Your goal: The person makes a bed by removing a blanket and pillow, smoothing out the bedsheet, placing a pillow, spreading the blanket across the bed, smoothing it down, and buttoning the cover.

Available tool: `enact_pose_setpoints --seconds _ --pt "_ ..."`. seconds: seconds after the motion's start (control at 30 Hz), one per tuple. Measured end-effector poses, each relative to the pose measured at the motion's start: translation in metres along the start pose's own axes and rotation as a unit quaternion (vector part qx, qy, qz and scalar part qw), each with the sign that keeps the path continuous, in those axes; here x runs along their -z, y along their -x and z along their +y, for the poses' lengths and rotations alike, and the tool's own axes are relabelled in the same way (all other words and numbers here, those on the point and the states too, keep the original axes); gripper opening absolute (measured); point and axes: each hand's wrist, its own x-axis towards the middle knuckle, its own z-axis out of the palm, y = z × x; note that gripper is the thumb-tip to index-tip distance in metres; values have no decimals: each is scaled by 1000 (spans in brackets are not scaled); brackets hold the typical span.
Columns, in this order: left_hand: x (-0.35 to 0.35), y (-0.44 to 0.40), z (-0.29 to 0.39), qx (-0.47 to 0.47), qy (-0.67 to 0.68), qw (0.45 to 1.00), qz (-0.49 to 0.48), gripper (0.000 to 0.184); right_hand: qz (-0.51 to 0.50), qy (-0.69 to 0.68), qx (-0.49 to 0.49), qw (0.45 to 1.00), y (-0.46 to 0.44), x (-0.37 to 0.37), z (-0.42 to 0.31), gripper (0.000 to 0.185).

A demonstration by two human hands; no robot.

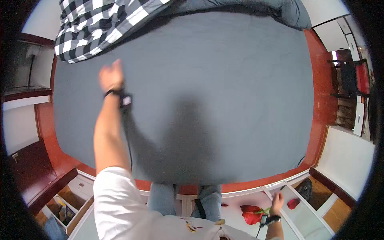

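My left hand [111, 76] reaches forward over the grey bed sheet [240, 92], below the near edge of a black-and-white checked quilt [96, 34] and apart from it. Motion smears its fingers, so whether it is closed does not show. A dark strap with a small device [126, 101] circles the left wrist. Low at my right side, my right hand [277, 203] hangs with fingers loosely apart and nothing visible in them, wearing a dark wristband [272, 219]. A red rose picture [252, 215] shows on the pale panel beside it.
A red-brown bed frame [320, 88] borders the mattress. Grey bedding [294, 14] lies bunched along the far edge. Open compartments [66, 206] stand at the lower left, a black bag [305, 189] at the lower right. A red-and-black chair [354, 78] is at the right.
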Motion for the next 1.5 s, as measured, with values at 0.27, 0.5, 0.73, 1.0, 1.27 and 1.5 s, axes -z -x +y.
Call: enact_pose_setpoints --seconds 0.27,0.5,0.73,1.0,1.27,1.5 --pt "-63 566 190 -657 223 306 -652 35 -27 -17 -4 999 52 -2 13 18" --pt "-50 245 104 -422 64 858 -287 41 -34 97 -92 990 36 -5 22 20" --pt "-50 65 29 -170 -103 980 -9 58 -38 91 12 995 -11 -54 -10 27" --pt "-54 628 69 -689 57 230 -685 32 -143 164 434 874 -49 -214 -235 36" --pt "-32 393 99 -497 14 667 -554 22 -374 167 782 470 8 -419 -266 53" --pt "-21 22 -72 -44 166 985 -10 26 65 393 369 840 -287 -236 -369 49"
